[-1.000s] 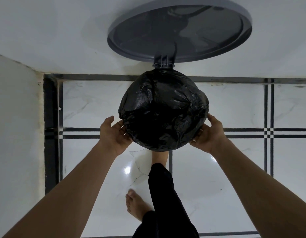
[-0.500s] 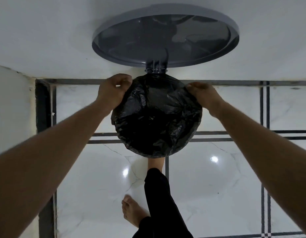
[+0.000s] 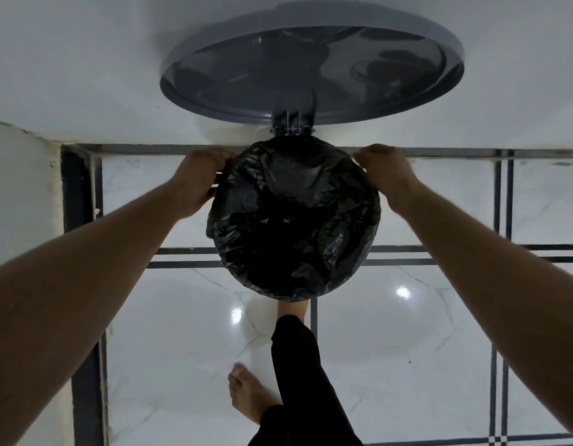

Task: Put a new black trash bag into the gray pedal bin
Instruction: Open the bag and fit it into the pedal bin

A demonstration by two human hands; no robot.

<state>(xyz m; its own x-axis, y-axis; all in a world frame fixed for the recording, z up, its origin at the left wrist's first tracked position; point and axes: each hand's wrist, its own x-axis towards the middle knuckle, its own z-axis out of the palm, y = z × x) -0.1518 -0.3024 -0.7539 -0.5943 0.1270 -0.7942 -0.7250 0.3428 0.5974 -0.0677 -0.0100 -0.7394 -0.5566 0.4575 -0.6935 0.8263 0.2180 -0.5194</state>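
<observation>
I look straight down into the gray pedal bin, whose round lid (image 3: pixel 310 66) stands open against the white wall. A black trash bag (image 3: pixel 294 226) lines the opening and is folded over the rim, hiding the bin's body. My left hand (image 3: pixel 198 185) grips the bag's edge at the rear left of the rim. My right hand (image 3: pixel 384 175) grips it at the rear right. One of my feet (image 3: pixel 293 309) reaches under the bin's front, where the pedal is hidden.
The bin stands against a white wall (image 3: pixel 85 59) on glossy white marble floor (image 3: pixel 407 349) with black inlay lines. My other bare foot (image 3: pixel 246 394) rests on the floor behind. A white wall edge (image 3: pixel 21 194) closes the left side.
Both hands have moved from the front sides of the bin to its rear sides near the hinge. The bag now lies flatter around the rim. The view has shifted slightly closer.
</observation>
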